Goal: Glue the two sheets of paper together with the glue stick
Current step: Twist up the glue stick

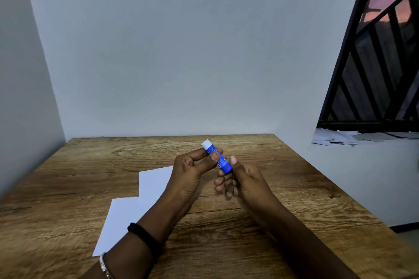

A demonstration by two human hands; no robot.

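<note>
A: Quick count pls. How many glue sticks?
B: 1. The glue stick [218, 158] is blue w/ a white end. It's held up over the table [79, 165], tilted, white end pointing up & away from the person.
A: Hands?
B: 2, both on it. The left hand [190, 172] pinches the upper part btw thumb & fingertips, just below the white end. The right hand [243, 179] grips the lower end, thumb up along the side, other fingers curled underneath.
A: Sheets?
B: 2, both white, flat on the table, left of the hands. The far sheet [156, 179] & the near sheet [120, 222] meet at a corner, making a stepped outline. Can't tell if they overlap or just touch. The left forearm covers their right edges.
A: Is the stick touching paper?
B: No, it's in the air, right of the far sheet & apart from both.
A: Anything else?
B: 2 things on the left wrist: 1 black hair band [145, 235] & 1 beaded bracelet [104, 265] nearer the elbow. 1 window [385, 75] w/ dark bars, top right. There are paper scraps [335, 138] heaped on its sill, too jumbled to count.
</note>
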